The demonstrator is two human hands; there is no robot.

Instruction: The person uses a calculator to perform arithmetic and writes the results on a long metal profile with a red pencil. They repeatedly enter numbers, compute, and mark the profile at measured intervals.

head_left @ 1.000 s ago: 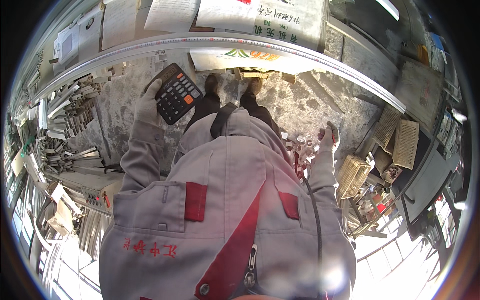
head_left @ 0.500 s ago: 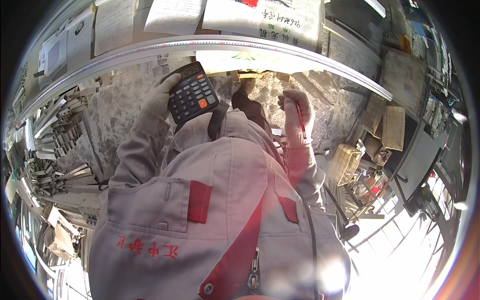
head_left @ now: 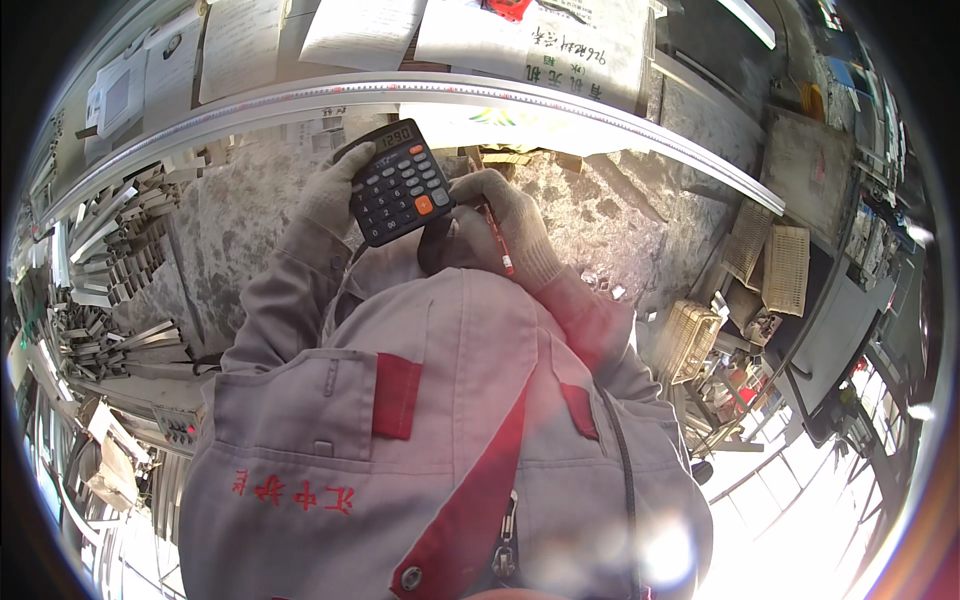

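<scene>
A black calculator (head_left: pixel 402 190) with grey keys and orange ones lies tilted in my gloved left hand (head_left: pixel 328 197). My left thumb presses over its upper left edge, and the other fingers are hidden under it. At the calculator's right edge is my gloved right hand (head_left: pixel 515 222), its fingers curled around a slim red pencil (head_left: pixel 497 238). The pencil's rear end points back toward my body; its tip is hidden by the fingers. Whether the right fingertips touch the calculator I cannot tell.
A long metal rail with a measuring scale (head_left: pixel 560 98) crosses in front of me. Written paper sheets (head_left: pixel 360 35) and a red object (head_left: pixel 508 8) lie beyond it. Cut metal profiles (head_left: pixel 125 235) are stacked at left. Plastic baskets (head_left: pixel 787 270) stand at right.
My right hand has swung left with the pencil, from out at the side to the calculator's right edge. The calculator and my left hand have shifted slightly to the right.
</scene>
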